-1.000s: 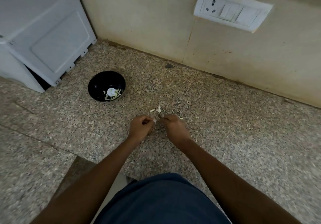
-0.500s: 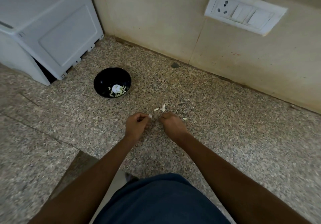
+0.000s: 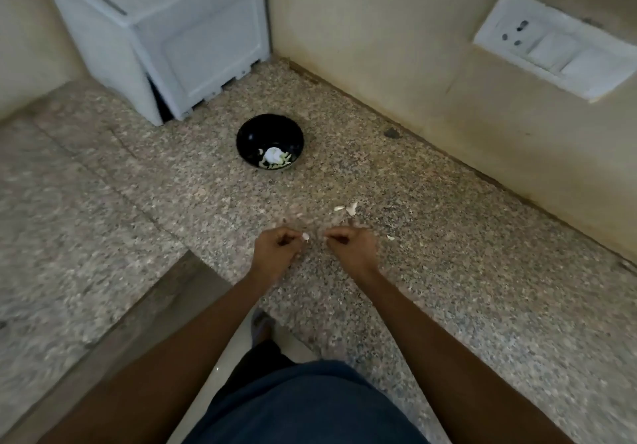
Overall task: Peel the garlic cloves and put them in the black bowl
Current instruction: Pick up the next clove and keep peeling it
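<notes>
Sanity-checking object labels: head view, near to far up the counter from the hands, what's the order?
left hand pinching a garlic clove → loose peel scraps → black bowl → white appliance in the corner.

A small white garlic clove (image 3: 305, 236) is pinched at the fingertips of the left hand (image 3: 277, 250), just above the speckled worktop (image 3: 448, 271). The black bowl (image 3: 269, 141) sits upright farther back on the worktop, well apart from the clove, with pale peeled cloves (image 3: 274, 159) gathered at its bottom on the near side
</notes>
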